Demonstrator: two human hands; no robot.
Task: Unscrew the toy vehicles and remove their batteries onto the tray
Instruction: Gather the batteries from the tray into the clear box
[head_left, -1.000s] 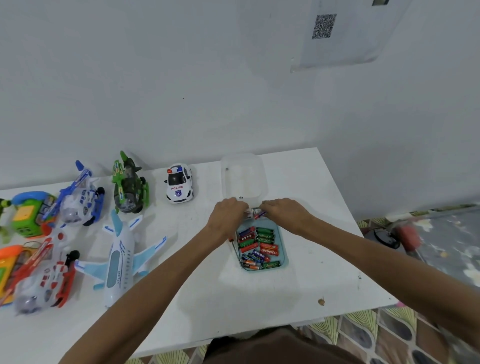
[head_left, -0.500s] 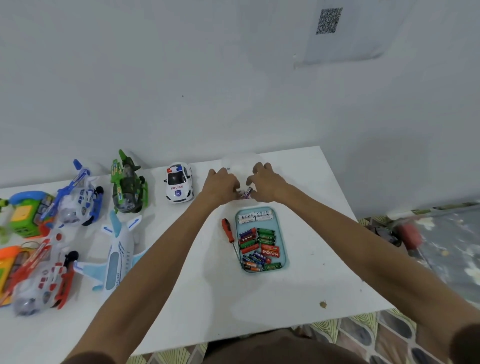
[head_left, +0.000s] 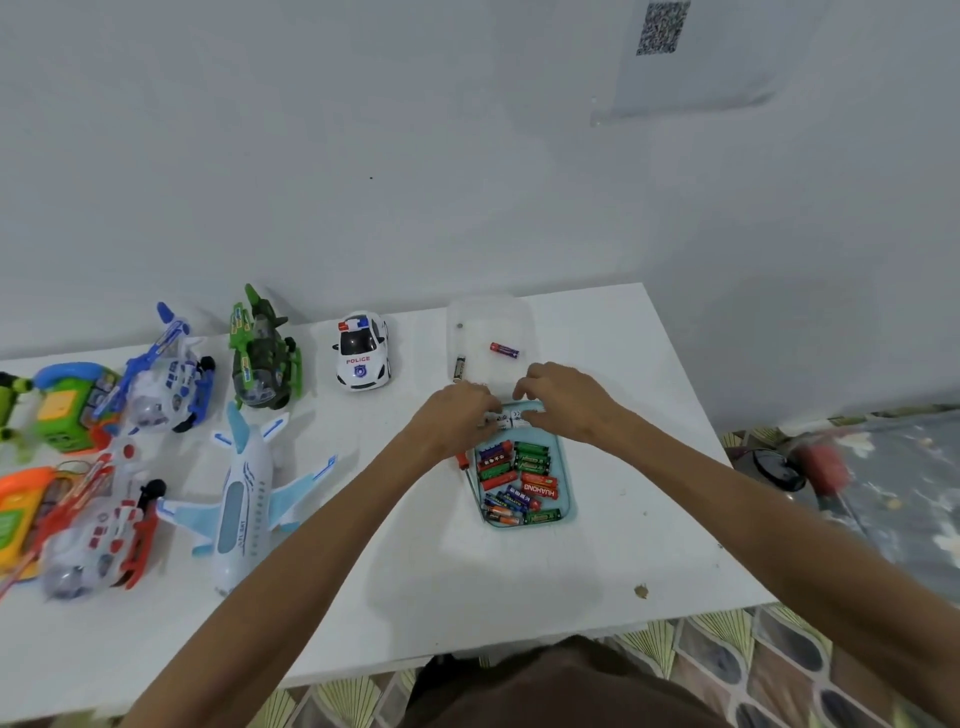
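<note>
Unloading looks underway; left hand (head_left: 457, 415) and right hand (head_left: 566, 397) both seem to pinch white batteries (head_left: 506, 418) over the far end of the teal tray (head_left: 567, 501); next move calls for releasing them inside, beside the coloured batteries (head_left: 524, 478).

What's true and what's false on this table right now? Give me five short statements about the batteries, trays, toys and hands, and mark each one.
1. A red battery and a dark battery lie on the clear tray. True.
2. The police car lies on its roof. False: it stands on its wheels.
3. The left hand and right hand pinch white batteries at the far end of the teal tray. True.
4. The teal tray is empty. False: it holds many coloured batteries.
5. The screwdriver lies right of the teal tray. False: it lies along its left edge.
</note>
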